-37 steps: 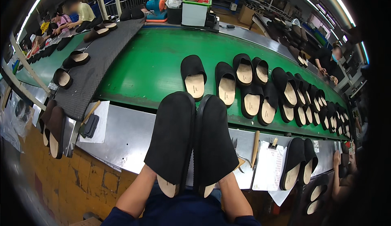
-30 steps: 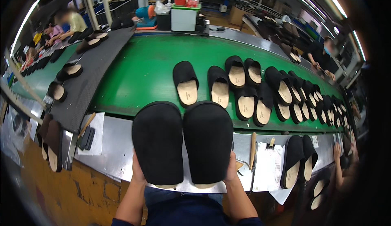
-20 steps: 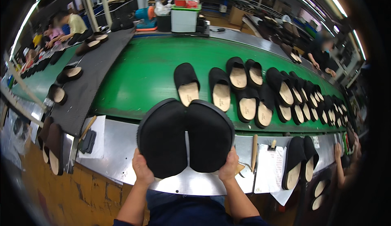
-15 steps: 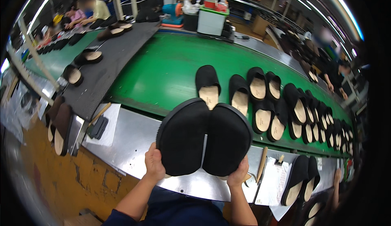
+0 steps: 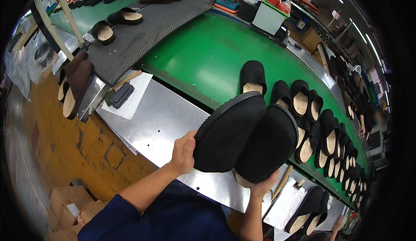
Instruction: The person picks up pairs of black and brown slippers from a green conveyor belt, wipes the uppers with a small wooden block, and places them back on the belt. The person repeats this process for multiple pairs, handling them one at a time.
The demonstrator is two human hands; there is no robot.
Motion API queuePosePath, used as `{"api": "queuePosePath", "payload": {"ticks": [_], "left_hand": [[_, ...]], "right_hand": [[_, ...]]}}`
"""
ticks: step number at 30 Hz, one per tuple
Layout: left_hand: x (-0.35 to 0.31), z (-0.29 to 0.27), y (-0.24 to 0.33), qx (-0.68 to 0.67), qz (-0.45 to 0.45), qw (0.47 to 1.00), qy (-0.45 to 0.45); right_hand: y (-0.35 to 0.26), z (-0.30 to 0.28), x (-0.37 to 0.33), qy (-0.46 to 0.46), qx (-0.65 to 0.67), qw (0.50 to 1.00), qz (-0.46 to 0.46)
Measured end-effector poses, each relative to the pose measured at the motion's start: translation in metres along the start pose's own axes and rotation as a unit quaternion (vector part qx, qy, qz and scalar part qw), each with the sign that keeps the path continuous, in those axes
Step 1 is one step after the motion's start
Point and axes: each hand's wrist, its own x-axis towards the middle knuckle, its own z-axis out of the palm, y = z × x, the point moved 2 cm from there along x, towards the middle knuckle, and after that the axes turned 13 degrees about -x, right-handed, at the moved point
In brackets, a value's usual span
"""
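A pair of black clogs is held up before me over the metal ledge, toes upward and dark uppers facing me. My left hand [image 5: 183,152] is closed on the outer lower edge of the left clog [image 5: 229,133]. My right hand [image 5: 264,184] grips the heel end of the right clog [image 5: 269,142], where a bit of beige insole shows. The two clogs touch along their inner sides, and the left one sits slightly higher. Fingers behind and beneath the shoes are partly hidden. Just beyond them, a single black clog [image 5: 253,77] rests on the green conveyor belt [image 5: 190,50].
Several rows of black clogs [image 5: 329,132] line the belt's right side. On the metal ledge [image 5: 160,119] lie a dark flat case [image 5: 121,95], papers and a wooden stick [image 5: 283,181]. Brown clogs [image 5: 79,89] stand at the left rack; cardboard boxes [image 5: 69,204] sit on the floor.
My view has swung, tilting the bench. Both clogs have gone from side by side and level to a slant, the right one lower and the left one partly turned. Both hands keep their grip.
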Motion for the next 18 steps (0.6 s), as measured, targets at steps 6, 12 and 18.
{"api": "queuePosePath", "payload": {"ticks": [6, 12, 18], "left_hand": [[0.009, 0.003, 0.009, -0.011, -0.043, 0.998, -0.048], [0.018, -0.02, -0.011, -0.132, -0.234, 0.961, 0.072], [0.005, -0.049, 0.014, 0.366, -0.034, 0.928, 0.057]], "right_hand": [[-0.007, 0.008, 0.012, -0.039, 0.112, 0.986, 0.116], [-0.022, 0.04, -0.001, -0.134, 0.206, 0.907, 0.342], [0.02, 0.021, 0.007, -0.163, -0.18, 0.945, 0.219]]}}
